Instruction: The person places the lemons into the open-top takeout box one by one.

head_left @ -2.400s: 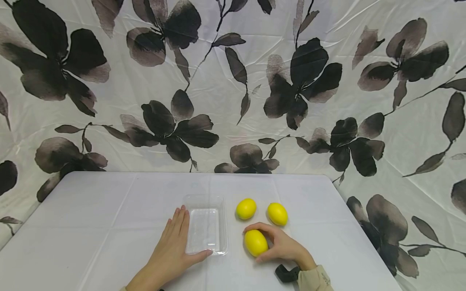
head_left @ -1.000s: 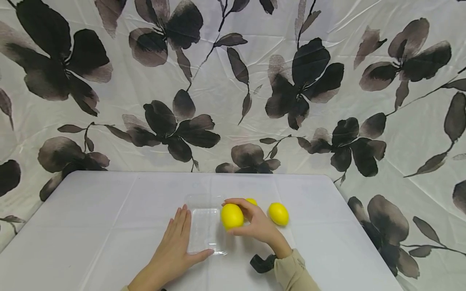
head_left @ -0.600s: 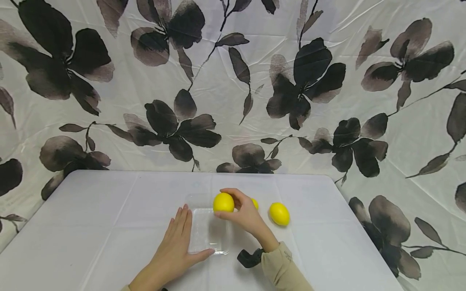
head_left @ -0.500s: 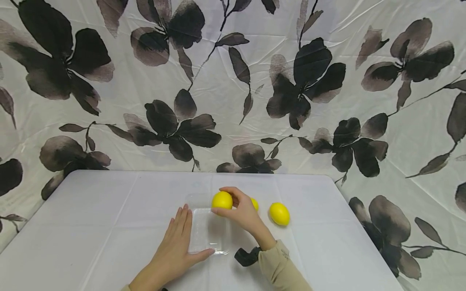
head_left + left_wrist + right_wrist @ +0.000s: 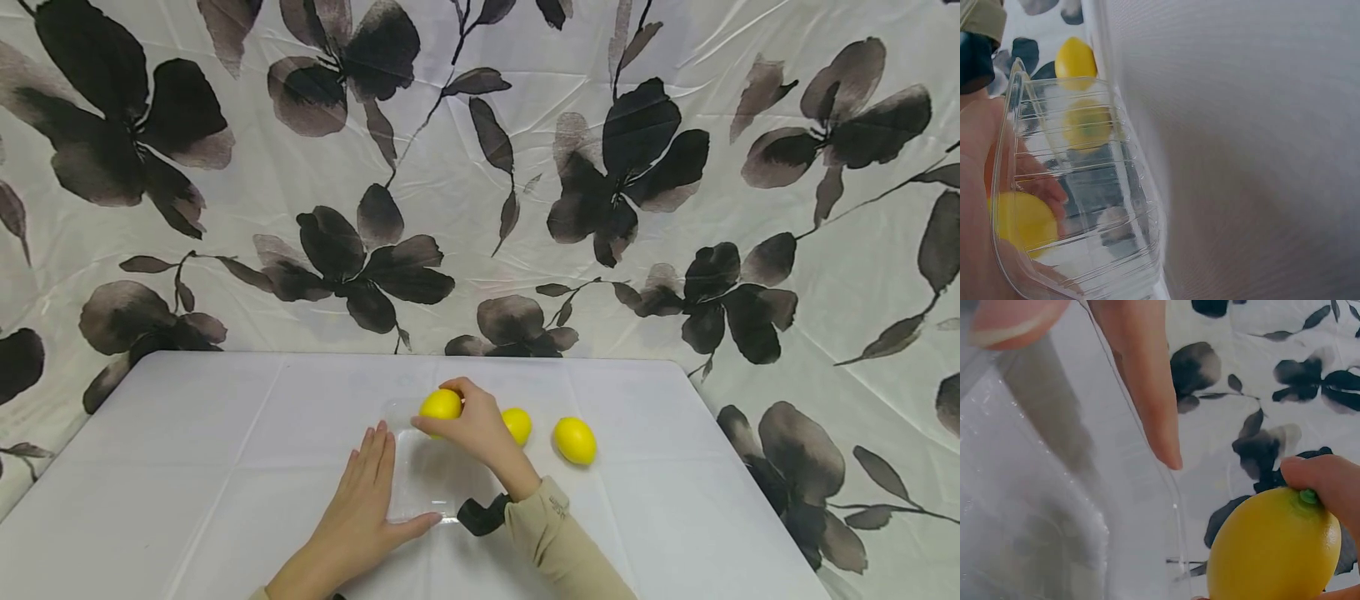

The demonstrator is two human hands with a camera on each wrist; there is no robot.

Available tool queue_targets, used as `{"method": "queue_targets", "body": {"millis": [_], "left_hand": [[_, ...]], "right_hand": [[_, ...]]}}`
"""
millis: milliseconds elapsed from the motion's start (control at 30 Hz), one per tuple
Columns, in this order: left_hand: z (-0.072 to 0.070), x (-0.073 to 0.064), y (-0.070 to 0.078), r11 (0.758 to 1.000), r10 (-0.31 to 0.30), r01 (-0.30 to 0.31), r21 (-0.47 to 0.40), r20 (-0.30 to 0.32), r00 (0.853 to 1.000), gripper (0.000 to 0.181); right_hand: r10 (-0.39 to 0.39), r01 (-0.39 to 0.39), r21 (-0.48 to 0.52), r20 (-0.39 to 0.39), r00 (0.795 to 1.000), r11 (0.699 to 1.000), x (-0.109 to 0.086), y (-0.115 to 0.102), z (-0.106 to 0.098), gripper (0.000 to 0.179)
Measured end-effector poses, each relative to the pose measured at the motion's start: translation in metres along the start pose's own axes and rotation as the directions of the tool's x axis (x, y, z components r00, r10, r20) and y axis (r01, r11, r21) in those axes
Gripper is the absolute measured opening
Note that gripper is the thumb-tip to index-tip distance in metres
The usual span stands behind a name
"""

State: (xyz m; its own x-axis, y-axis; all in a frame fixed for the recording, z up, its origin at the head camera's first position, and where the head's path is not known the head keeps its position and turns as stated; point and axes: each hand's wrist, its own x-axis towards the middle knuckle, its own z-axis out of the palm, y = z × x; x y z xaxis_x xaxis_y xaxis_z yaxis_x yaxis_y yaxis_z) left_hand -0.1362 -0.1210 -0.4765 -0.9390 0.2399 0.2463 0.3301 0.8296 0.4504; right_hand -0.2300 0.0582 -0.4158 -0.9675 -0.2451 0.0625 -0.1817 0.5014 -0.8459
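Observation:
A yellow lemon (image 5: 441, 404) with a small green tip is held between the thumb and fingers of my right hand (image 5: 480, 425), over the far end of a clear plastic container (image 5: 416, 498). Whether the lemon touches the container's floor cannot be told. My left hand (image 5: 352, 504) lies along the container's left side, fingers straight, thumb across the near edge. Through the ribbed clear wall (image 5: 1085, 164) in the left wrist view, the held lemon (image 5: 1025, 222) shows. The right wrist view has the lemon (image 5: 1272, 550) up close, with fingertips on its tip end.
Two more lemons stand right of the container: one lemon (image 5: 517, 427) just behind my right hand, another lemon (image 5: 575, 442) farther right. A black device (image 5: 482, 515) sits at my right wrist. White cloth covers the table (image 5: 225, 433); a floral sheet (image 5: 480, 167) hangs behind.
My right hand has picked the nearest lemon off the table and carried it left and away from me, over the container. The left hand has stayed in place.

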Motion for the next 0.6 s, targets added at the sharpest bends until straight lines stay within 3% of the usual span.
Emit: {"method": "queue_targets", "body": {"millis": [200,600], "left_hand": [[0.0,0.0,0.001,1.0,-0.006,0.006,-0.015,0.004,1.0,0.121],[-0.002,0.0,0.002,1.0,0.006,-0.006,-0.023,0.006,1.0,0.12]], "right_hand": [[0.027,-0.026,-0.14,0.006,1.0,0.99,0.007,-0.01,0.005,0.067],[0.08,-0.044,-0.393,0.075,0.994,0.918,0.019,-0.018,0.019,0.061]]}}
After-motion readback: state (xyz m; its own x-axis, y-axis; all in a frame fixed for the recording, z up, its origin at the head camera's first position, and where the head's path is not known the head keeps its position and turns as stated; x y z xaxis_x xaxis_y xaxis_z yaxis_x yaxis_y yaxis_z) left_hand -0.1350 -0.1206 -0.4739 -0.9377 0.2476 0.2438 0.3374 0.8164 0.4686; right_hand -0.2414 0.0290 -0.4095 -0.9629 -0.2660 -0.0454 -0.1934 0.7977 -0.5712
